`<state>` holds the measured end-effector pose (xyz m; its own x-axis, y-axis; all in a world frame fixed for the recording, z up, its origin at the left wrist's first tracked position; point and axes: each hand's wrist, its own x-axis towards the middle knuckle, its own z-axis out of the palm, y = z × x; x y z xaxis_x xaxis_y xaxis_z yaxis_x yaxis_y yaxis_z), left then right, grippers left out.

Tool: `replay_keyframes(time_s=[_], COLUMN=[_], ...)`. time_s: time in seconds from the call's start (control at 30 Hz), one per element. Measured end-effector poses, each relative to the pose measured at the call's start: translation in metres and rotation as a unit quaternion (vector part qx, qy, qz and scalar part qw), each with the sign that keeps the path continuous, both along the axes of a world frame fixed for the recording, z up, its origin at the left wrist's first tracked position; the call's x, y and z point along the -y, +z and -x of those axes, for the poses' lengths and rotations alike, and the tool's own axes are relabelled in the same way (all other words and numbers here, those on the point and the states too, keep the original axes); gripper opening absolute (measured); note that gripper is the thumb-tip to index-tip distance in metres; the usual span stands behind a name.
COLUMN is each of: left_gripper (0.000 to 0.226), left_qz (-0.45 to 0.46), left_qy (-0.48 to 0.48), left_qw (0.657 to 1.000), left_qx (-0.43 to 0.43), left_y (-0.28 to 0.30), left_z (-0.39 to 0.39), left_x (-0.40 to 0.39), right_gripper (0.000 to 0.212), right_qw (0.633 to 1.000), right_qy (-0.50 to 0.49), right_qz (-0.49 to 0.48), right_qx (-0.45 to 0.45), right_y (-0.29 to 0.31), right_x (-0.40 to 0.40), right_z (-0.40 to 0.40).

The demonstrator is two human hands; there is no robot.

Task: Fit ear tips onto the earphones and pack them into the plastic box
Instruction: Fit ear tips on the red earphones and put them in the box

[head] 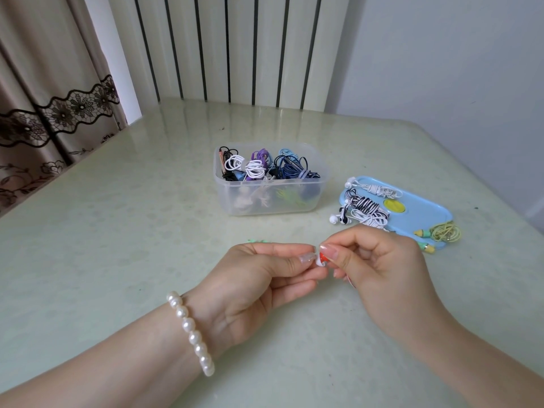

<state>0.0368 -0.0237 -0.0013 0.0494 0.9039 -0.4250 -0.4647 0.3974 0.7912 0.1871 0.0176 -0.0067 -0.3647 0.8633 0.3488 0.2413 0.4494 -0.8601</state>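
Left hand (pixel 259 278) and right hand (pixel 374 260) are meeting above the counter (pixel 117 231) — left fingers pinching a white ear tip (pixel 317 262), right fingers pinching a red earphone (pixel 323 257). Behind them the plastic box (pixel 269 198) is holding coiled earphones — more are lying on a blue tray (pixel 424 214).

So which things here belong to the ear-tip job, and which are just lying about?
Job:
left hand and right hand, pinching a red and white earphone
plastic box of coiled earphones
blue tray with more earphones

Lying about:
small green bit on the table
pearl bracelet
curtain
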Motion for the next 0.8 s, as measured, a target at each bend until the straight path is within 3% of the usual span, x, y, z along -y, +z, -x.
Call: replay_keyframes(time_s=[0.17,0.27,0.63,0.8], left_gripper=[0.022,0.025,0.041,0.03], left_qz=[0.008,0.009,0.026,0.043], left_qy=[0.003,-0.003,-0.014,-0.007], left_qw=[1.0,1.0,1.0,0.999], left_qx=[0.016,0.019,0.011,0.022], left_y=[0.001,0.0,-0.002,0.001], left_z=[0.001,0.002,0.004,0.004], left_x=[-0.001,-0.002,-0.003,-0.003], right_gripper=[0.018,0.017,0.009,0.009], right_qw=[0.993,0.993,0.998,0.978], right_qy=[0.027,0.033,0.024,-0.009], right_qz=[0.104,0.104,-0.046,-0.196], right_qx=[-0.056,-0.055,0.027,0.066], right_y=[0.009,0.01,0.0,-0.006], right_x=[0.0,0.0,-0.005,-0.005], right_z=[0.0,0.0,-0.001,0.002])
